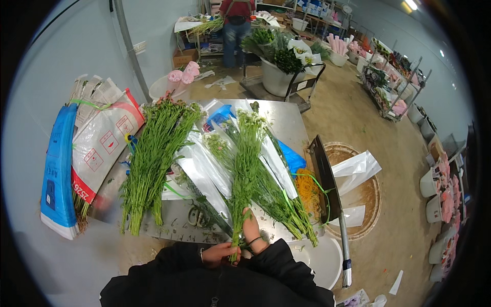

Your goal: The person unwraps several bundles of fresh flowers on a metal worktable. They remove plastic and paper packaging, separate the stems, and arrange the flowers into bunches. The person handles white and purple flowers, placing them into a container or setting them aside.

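Note:
Over the near edge of a metal table (287,122), I hold a bunch of green-stemmed flowers (245,169) with small whitish blooms at its far end. My left hand (221,254) is closed round the lower stem ends. A little higher, my right hand (251,228) grips the same stems from the right side; some of its fingers are hidden behind them. Underneath lie white and clear plastic sleeves (200,176), and a sleeved bunch (286,217) slants to the right. A larger loose bunch (153,163) with pinkish blooms rests on the left. Dark scissor-like handles (196,216) lie near the table's front.
Wrapped bundles (105,135) stand at the left. Orange rubber bands (308,192) lie beside an upright dark board (325,179). A white basin (319,258) and a round brown tub (376,202) flank the table's right side. Beyond, a cart (302,102) carries a flower bucket; a person (237,30) stands farther back.

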Demonstrator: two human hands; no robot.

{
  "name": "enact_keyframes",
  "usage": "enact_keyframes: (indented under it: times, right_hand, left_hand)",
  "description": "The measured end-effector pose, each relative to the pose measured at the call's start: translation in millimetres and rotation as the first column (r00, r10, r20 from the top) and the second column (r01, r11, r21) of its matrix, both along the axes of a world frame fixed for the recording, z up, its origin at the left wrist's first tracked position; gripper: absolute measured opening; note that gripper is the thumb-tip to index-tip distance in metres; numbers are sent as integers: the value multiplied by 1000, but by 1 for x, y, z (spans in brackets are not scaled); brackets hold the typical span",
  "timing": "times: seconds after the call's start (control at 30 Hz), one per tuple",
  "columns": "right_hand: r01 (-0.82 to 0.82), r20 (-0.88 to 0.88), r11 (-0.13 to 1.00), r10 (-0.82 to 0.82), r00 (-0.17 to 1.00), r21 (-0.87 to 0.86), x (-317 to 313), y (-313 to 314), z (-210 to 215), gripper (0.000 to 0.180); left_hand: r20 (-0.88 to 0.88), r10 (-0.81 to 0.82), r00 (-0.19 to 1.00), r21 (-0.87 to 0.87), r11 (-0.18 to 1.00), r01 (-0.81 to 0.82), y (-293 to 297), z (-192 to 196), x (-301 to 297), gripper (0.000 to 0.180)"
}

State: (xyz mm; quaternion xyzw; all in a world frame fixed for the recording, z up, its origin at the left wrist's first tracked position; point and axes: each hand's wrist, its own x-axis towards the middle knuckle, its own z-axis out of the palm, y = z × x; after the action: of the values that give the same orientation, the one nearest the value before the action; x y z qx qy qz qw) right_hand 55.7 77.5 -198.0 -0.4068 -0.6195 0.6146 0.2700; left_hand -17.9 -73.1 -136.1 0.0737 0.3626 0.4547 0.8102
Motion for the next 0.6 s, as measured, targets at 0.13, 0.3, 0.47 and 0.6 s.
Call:
enact_keyframes:
  times: [0.13,0.3,0.47,0.6]
  right_hand:
    - [94,19,949,-104,994,302,10,-14,16,35]
    - [-26,70,931,0,998,364,36,-36,40,27]
    - [-484,18,758,531,847,436,74,-54,57,19]
    - [-59,28,996,58,998,65,60,-28,65,21]
  left_hand:
    - [-113,-9,994,123,992,23,-8,-9,0,22]
    - [-223,-21,974,251,965,78,-6,-11,-3,20]
    - [-333,134,933,90,990,-110,0,7,-7,23]
    - [-408,70,910,111,993,-27,0,9,-10,24]
